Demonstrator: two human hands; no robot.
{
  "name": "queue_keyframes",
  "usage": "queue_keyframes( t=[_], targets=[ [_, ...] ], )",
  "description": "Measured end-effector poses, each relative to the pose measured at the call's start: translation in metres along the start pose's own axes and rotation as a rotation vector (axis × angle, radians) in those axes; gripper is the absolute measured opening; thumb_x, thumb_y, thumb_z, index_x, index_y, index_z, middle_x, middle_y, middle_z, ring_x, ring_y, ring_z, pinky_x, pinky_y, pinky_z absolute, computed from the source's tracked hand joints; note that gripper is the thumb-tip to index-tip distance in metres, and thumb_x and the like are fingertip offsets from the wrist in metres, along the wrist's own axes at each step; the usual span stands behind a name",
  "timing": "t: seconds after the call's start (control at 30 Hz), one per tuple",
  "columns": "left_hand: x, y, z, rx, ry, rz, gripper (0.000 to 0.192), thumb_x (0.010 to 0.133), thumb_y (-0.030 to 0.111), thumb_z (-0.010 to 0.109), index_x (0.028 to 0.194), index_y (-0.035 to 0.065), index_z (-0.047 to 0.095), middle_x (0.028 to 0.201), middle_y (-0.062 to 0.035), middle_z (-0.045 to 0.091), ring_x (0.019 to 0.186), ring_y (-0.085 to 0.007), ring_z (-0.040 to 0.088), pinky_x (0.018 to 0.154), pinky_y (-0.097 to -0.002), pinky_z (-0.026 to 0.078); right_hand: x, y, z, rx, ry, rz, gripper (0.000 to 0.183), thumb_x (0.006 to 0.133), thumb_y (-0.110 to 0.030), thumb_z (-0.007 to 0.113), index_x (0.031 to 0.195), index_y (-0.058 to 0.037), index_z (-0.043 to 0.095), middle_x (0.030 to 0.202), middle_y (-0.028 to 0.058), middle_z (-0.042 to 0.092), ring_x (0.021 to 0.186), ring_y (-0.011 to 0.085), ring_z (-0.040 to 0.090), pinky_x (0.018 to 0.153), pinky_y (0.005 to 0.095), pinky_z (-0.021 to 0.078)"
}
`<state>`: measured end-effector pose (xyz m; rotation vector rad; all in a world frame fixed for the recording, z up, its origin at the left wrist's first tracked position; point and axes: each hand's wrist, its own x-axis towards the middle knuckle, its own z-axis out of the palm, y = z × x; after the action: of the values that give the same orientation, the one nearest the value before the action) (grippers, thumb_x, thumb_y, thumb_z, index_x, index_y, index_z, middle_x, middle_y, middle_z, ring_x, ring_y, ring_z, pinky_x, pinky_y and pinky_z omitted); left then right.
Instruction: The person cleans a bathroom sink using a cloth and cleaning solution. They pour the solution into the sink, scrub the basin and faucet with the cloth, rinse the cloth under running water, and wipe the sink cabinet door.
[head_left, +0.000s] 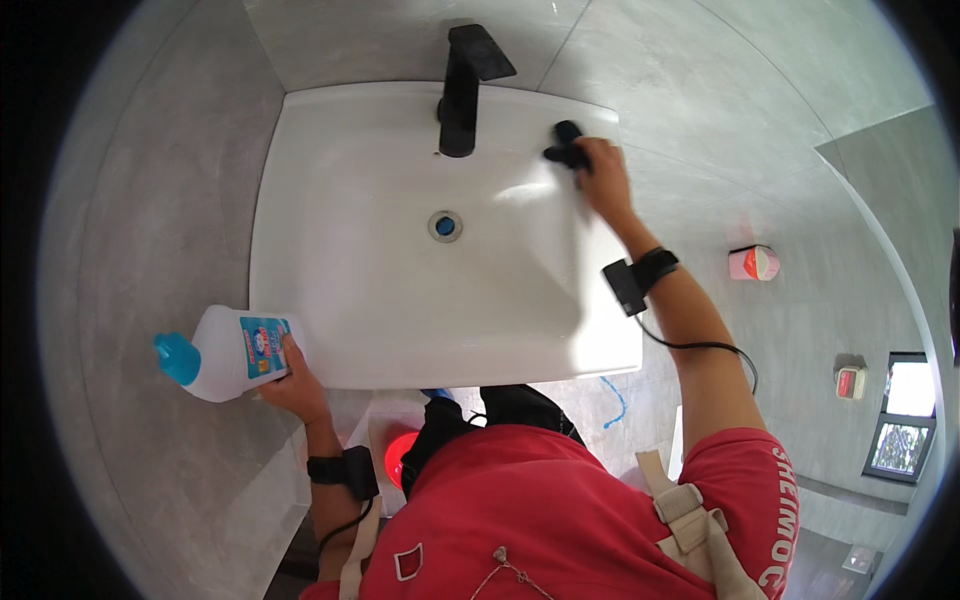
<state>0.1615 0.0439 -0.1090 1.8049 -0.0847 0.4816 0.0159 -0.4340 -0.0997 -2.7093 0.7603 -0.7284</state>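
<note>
A white washbasin lies before me, with a round metal drain that has a blue centre. My left hand grips a large white plastic bottle with a blue cap and a printed label; the bottle is tilted over the basin's front left corner, its cap pointing left. At the basin's back right, my right hand is closed on a dark object, blurred, perhaps a cloth or brush, against the inner slope. A black faucet rises from the back rim.
Grey tiled walls enclose the basin at the left and back. A pink box hangs on the right wall, with a small soap holder farther off. Below the basin is a red bucket. A cable hangs from my right wrist.
</note>
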Motion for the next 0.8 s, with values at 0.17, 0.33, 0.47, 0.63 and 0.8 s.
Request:
queue_keyframes(
  t=[0.17,0.33,0.47,0.63,0.8],
  targets=[
    [0.000,-0.006,-0.001,0.079,0.001,-0.010,0.040,0.085,0.007,0.069,0.118,-0.0081,0.052,0.110,-0.0165,0.065,0.094,-0.0225,0.066,0.080,-0.0354,0.055,0.061,0.044,0.024,-0.178,0.065,0.079,0.044,0.073,-0.006,0.062,0.118,-0.0053,0.059,0.109,0.0193,0.061,0.100,0.0355,0.056,0.089,0.0470,0.0425],
    [0.000,-0.005,-0.004,0.118,-0.047,-0.102,0.044,0.085,0.008,0.069,0.120,-0.0085,0.048,0.112,-0.0173,0.064,0.097,-0.0223,0.066,0.081,-0.0354,0.055,0.091,-0.050,0.098,0.042,0.065,-0.228,0.041,0.070,-0.004,0.058,0.111,-0.0064,0.063,0.105,0.0186,0.063,0.104,0.0369,0.055,0.093,0.0447,0.0403],
    [0.000,-0.002,0.001,0.050,0.027,-0.047,0.034,0.082,0.006,0.072,0.110,-0.0078,0.059,0.105,-0.0154,0.067,0.090,-0.0203,0.067,0.078,-0.0341,0.054,0.081,-0.064,0.073,0.124,-0.195,-0.252,0.050,0.070,-0.005,0.061,0.120,-0.0084,0.059,0.118,0.0171,0.059,0.113,0.0387,0.050,0.097,0.0423,0.0414],
    [-0.002,-0.004,0.002,0.039,0.056,-0.004,0.031,0.080,0.006,0.072,0.105,-0.0087,0.060,0.103,-0.0162,0.067,0.088,-0.0195,0.067,0.077,-0.0329,0.054,0.093,-0.034,0.050,-0.095,-0.208,-0.082,0.056,0.070,-0.005,0.061,0.125,-0.0114,0.056,0.122,0.0174,0.056,0.112,0.0367,0.051,0.099,0.0445,0.0411],
    [-0.002,-0.013,0.001,0.032,0.036,-0.033,0.032,0.078,0.007,0.075,0.103,-0.0072,0.061,0.100,-0.0147,0.068,0.085,-0.0203,0.066,0.075,-0.0327,0.053,0.069,-0.067,0.074,-0.015,-0.127,-0.408,0.049,0.069,-0.004,0.064,0.118,-0.0061,0.058,0.112,0.0175,0.057,0.103,0.0401,0.051,0.091,0.0447,0.0431]
  ],
)
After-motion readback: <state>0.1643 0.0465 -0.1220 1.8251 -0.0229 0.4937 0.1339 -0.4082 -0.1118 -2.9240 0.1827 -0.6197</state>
